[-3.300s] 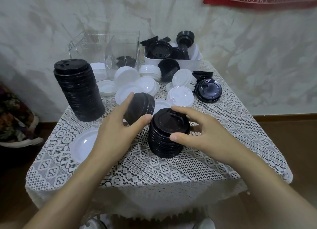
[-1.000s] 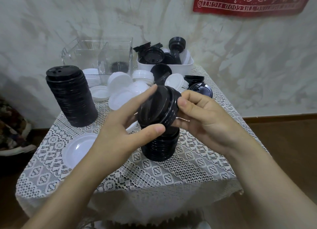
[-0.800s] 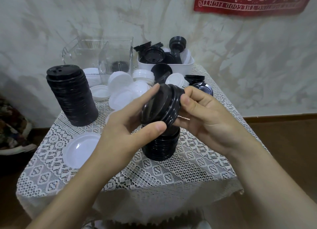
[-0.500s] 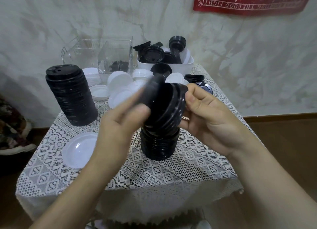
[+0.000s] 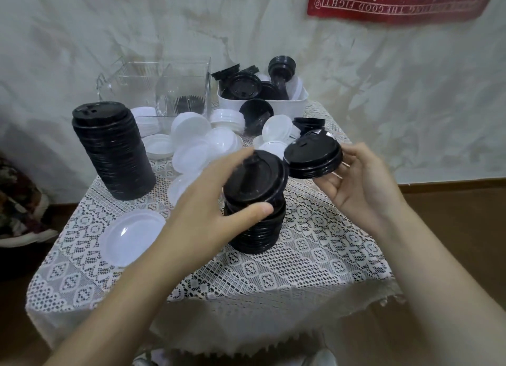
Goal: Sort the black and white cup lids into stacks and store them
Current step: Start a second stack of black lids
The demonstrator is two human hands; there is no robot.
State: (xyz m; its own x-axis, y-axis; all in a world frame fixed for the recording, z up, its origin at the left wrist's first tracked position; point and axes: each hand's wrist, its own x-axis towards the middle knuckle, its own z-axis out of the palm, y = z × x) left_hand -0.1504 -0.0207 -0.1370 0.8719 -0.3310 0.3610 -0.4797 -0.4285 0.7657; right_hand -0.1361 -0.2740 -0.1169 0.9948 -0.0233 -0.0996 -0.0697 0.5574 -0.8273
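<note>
My left hand (image 5: 208, 201) grips a black lid (image 5: 256, 179) between thumb and fingers, tilted on top of the short black stack (image 5: 256, 228) at the table's middle. My right hand (image 5: 361, 185) holds a small bunch of black lids (image 5: 313, 157) just right of and above that stack, apart from it. A tall black stack (image 5: 112, 152) stands at the left. Loose white lids (image 5: 204, 144) lie scattered behind my hands, and one white lid (image 5: 131, 235) lies alone at the front left.
A clear plastic box (image 5: 164, 92) stands at the back left. Beside it a white bin (image 5: 287, 102) holds mixed black and white lids. A lace cloth (image 5: 301, 270) covers the small table, whose edges drop off close on every side. The wall is right behind.
The bunch of black lids held by both hands has split. My left hand brought one lid down onto the short stack, and my right hand drew the others away to the right.
</note>
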